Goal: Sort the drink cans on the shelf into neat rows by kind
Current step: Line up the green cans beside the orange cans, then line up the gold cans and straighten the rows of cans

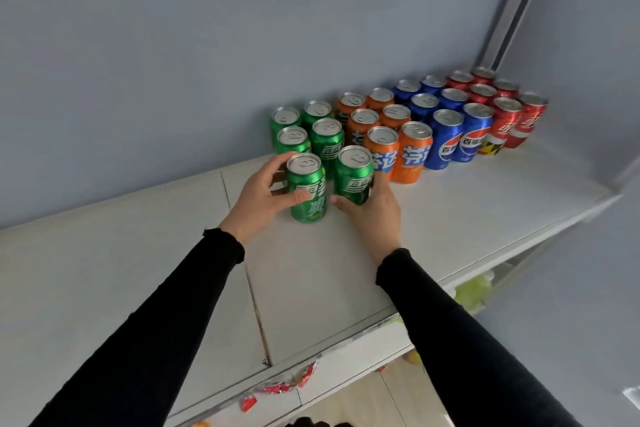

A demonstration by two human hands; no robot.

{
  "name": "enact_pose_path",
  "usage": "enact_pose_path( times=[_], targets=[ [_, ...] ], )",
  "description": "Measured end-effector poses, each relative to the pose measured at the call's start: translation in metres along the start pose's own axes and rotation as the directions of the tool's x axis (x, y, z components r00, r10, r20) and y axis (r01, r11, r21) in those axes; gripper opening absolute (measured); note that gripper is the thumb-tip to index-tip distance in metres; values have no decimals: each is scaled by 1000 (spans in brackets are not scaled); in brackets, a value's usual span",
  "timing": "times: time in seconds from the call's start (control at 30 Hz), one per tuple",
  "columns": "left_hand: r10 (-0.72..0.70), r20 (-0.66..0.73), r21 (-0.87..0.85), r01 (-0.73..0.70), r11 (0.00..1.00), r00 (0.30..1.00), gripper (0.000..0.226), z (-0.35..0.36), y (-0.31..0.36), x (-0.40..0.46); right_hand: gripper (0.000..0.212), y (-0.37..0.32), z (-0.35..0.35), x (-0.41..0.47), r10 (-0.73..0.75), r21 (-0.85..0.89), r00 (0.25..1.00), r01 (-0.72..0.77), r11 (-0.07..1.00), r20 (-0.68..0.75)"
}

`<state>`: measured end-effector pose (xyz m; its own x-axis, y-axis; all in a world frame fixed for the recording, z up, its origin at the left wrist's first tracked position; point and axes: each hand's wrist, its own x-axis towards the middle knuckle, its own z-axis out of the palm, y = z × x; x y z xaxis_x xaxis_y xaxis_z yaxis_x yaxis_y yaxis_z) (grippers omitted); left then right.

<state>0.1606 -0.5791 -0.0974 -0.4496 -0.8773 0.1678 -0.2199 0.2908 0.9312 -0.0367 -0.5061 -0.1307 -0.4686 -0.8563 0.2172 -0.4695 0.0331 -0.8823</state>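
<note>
Cans stand in rows on the white shelf (450,204), grouped by colour: green cans (325,139) at the left, then orange cans (412,156), blue cans (446,142) and red cans (505,125) toward the right. My left hand (259,198) grips a front green can (308,194), thumb across its label. My right hand (374,208) grips a second front green can (353,177) low on its side. Both cans are upright on the shelf, a little in front of the other green ones.
A grey wall (207,62) runs behind the cans, and a metal rail (512,3) climbs the right corner. The shelf's front edge (346,354) has red wrappers (294,381) stuck under it. Yellow items (474,288) lie on a lower level.
</note>
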Motion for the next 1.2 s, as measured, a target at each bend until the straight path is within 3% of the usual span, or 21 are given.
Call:
enact_pose_path(
  times=[0.13,0.23,0.4,0.8,0.9,1.0,1.2],
  targets=[
    [-16,-46,31,17,999,999,72,10,2,-3,70,14,1,-1,-48,-3,999,48,999,-17],
    [-53,-172,62,65,996,984,79,23,-7,-18,56,24,-4,-1,-66,-13,998,66,998,-5],
    [-88,-334,102,129,986,939,68,50,-15,-21,48,25,-3,5,-70,-14,998,70,997,11],
    [-51,-313,213,123,969,948,68,52,-21,-20,32,19,0,3,-130,-48,990,133,990,56],
    [-73,-328,248,160,955,942,74,40,-24,-34,29,5,2,-8,-230,-91,972,234,968,52],
    [-62,-330,321,174,931,942,64,10,-26,-62,24,-19,19,-28,-335,-75,938,342,937,88],
    [-13,-444,491,256,833,896,44,-84,-33,-140,21,-80,102,-78,-466,15,834,484,875,296]
  ],
)
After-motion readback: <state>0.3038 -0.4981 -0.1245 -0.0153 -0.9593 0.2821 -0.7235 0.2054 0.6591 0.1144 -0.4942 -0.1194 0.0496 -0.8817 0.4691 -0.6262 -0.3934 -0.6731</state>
